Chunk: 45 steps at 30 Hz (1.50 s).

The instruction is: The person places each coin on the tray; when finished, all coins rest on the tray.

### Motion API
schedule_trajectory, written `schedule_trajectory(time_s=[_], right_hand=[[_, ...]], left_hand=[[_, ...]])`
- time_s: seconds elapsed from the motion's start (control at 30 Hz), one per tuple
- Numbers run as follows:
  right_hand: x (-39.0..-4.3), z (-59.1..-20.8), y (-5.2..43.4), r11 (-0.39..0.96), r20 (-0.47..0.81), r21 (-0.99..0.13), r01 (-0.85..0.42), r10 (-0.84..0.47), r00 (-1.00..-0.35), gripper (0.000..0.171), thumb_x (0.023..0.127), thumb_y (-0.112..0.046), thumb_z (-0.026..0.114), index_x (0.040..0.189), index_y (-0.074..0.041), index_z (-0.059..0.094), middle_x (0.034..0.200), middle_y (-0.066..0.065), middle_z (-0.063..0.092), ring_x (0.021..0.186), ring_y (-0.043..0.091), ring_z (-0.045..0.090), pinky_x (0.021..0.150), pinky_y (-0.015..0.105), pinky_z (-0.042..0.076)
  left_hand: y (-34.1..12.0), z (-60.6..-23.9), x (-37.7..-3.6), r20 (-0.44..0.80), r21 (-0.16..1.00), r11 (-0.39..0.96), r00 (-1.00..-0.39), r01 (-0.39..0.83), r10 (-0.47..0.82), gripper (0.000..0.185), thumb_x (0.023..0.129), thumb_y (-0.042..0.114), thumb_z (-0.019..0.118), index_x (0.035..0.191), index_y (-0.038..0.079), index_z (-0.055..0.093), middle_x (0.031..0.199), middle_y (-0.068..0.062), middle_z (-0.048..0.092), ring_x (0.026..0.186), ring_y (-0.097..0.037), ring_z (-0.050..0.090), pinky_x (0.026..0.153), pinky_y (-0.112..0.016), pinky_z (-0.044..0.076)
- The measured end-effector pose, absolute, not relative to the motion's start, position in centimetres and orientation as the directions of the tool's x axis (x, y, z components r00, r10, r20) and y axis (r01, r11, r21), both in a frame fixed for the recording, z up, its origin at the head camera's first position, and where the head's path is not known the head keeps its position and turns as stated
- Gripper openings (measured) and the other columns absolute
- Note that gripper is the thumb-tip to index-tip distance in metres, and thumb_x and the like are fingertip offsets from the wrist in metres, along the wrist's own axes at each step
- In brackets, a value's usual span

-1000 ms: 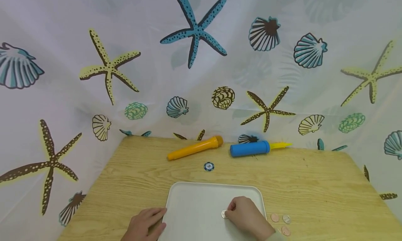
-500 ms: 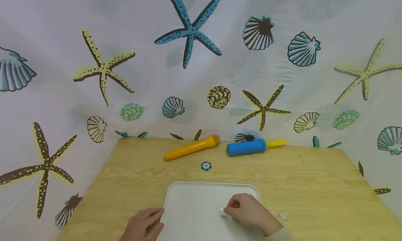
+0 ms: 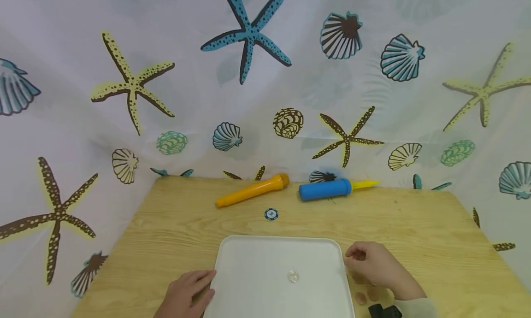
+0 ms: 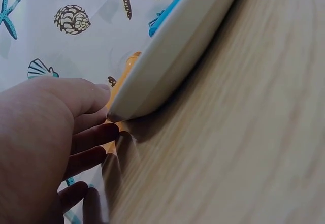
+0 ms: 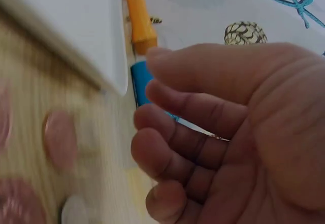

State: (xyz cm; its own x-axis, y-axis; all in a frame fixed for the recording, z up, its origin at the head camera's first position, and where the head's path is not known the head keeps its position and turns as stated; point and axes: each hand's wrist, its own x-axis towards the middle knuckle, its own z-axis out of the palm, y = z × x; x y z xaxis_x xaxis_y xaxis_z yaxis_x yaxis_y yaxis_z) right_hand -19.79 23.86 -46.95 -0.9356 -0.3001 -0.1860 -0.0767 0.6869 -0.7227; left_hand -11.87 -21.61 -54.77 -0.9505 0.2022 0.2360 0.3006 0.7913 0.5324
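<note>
A white tray (image 3: 249, 258) lies on the wooden table. My left hand (image 3: 186, 292) rests at its left edge, fingertips right at the rim; in the left wrist view the fingers are relaxed beside the tray's corner. On the tray, right of its middle, lies one silver coin (image 3: 293, 276). Just past the tray's right rim, my right hand (image 3: 375, 265) hovers over the table with loosely bent fingers and nothing between them. Below it lie copper coins (image 3: 361, 298), partly hidden by the hand in the head view. The right wrist view also shows a silver coin (image 5: 75, 211) there.
Behind the tray lies a dark blue and white poker chip (image 3: 271, 214). Farther back are an orange toy microphone (image 3: 250, 191) and a blue hand pump (image 3: 325, 190) with a yellow nozzle. A cloth printed with starfish and shells (image 3: 249, 101) encloses the table's back and sides.
My right hand has let go of the silver coin on the tray and moved right, past the rim, toward the other coins. My left hand has stayed at the tray's left edge.
</note>
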Motion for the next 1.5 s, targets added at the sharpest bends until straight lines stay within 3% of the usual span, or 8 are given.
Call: schedule_trajectory(time_s=[0.23,0.4,0.57,0.93,1.17,1.27,1.4,1.5], right_hand=[[-19.3,-47.5,25.5,0.738,-0.271,-0.674,-0.039,-0.295,-0.916,0.022,0.085,-0.017,0.079,0.100,-0.004,0.070,0.076,0.002,0.062,0.066,0.018,0.058,0.062,0.033,0.047],[-19.0,-47.8,26.0,0.722,-0.322,-0.692,-0.007,-0.317,-0.892,0.021,0.086,-0.011,0.078,0.101,-0.001,0.066,0.070,0.006,0.061,0.054,0.021,0.060,0.058,0.032,0.045],[-18.7,-47.8,26.0,0.707,-0.346,-0.707,0.023,-0.318,-0.883,0.014,0.085,-0.004,0.074,0.095,-0.001,0.065,0.069,0.007,0.061,0.049,0.019,0.059,0.053,0.030,0.043],[-18.8,-48.5,25.4,0.737,-0.363,-0.675,0.033,-0.292,-0.885,0.016,0.089,-0.011,0.071,0.083,-0.005,0.058,0.056,0.006,0.055,0.046,0.018,0.051,0.057,0.032,0.041],[-18.7,-48.1,26.1,0.737,-0.360,-0.676,0.007,-0.322,-0.876,0.017,0.090,-0.017,0.074,0.094,-0.004,0.063,0.060,0.007,0.060,0.053,0.021,0.058,0.058,0.033,0.043],[-18.6,-47.8,26.8,0.753,-0.353,-0.658,0.019,-0.286,-0.891,0.023,0.083,-0.013,0.080,0.099,-0.005,0.065,0.069,0.006,0.060,0.062,0.022,0.057,0.061,0.032,0.043],[-18.5,-47.7,27.5,0.806,-0.344,-0.589,0.048,-0.196,-0.918,0.032,0.069,-0.006,0.087,0.094,-0.007,0.066,0.078,0.004,0.055,0.071,0.019,0.051,0.065,0.033,0.042],[-18.5,-47.7,27.6,0.826,-0.331,-0.561,0.051,-0.167,-0.929,0.031,0.068,-0.006,0.088,0.090,-0.008,0.066,0.079,0.002,0.057,0.072,0.018,0.052,0.067,0.033,0.044]], left_hand=[[-21.6,-54.0,-11.9,0.241,0.546,0.784,-0.952,0.295,0.190,0.035,0.097,0.023,0.069,0.128,0.007,0.071,0.124,-0.003,0.068,0.114,-0.032,0.062,0.091,-0.064,0.046],[-21.5,-53.9,-11.9,0.223,0.565,0.775,-0.957,0.283,0.186,0.035,0.097,0.023,0.068,0.128,0.007,0.071,0.124,-0.004,0.068,0.115,-0.033,0.061,0.092,-0.064,0.045],[-21.4,-54.5,-11.9,0.295,0.527,0.784,-0.936,0.329,0.194,0.033,0.094,0.019,0.070,0.125,0.007,0.073,0.119,-0.003,0.070,0.110,-0.031,0.063,0.088,-0.061,0.049],[-21.3,-54.7,-11.7,0.342,0.513,0.779,-0.918,0.362,0.201,0.032,0.093,0.017,0.072,0.123,0.007,0.074,0.118,-0.003,0.071,0.107,-0.029,0.064,0.086,-0.060,0.050],[-21.4,-55.0,-11.7,0.319,0.497,0.796,-0.926,0.347,0.204,0.032,0.093,0.020,0.071,0.123,0.007,0.074,0.116,-0.001,0.071,0.106,-0.028,0.064,0.085,-0.055,0.051],[-21.4,-55.1,-11.7,0.323,0.482,0.804,-0.924,0.349,0.208,0.033,0.092,0.019,0.072,0.123,0.007,0.074,0.115,-0.002,0.071,0.105,-0.028,0.064,0.084,-0.053,0.051],[-21.4,-55.0,-11.8,0.300,0.503,0.799,-0.934,0.329,0.195,0.033,0.094,0.021,0.071,0.124,0.008,0.074,0.117,-0.002,0.070,0.108,-0.028,0.063,0.087,-0.056,0.050],[-21.4,-54.9,-11.9,0.291,0.530,0.785,-0.939,0.320,0.186,0.033,0.095,0.022,0.070,0.125,0.008,0.073,0.119,-0.002,0.070,0.110,-0.029,0.062,0.090,-0.059,0.048]])
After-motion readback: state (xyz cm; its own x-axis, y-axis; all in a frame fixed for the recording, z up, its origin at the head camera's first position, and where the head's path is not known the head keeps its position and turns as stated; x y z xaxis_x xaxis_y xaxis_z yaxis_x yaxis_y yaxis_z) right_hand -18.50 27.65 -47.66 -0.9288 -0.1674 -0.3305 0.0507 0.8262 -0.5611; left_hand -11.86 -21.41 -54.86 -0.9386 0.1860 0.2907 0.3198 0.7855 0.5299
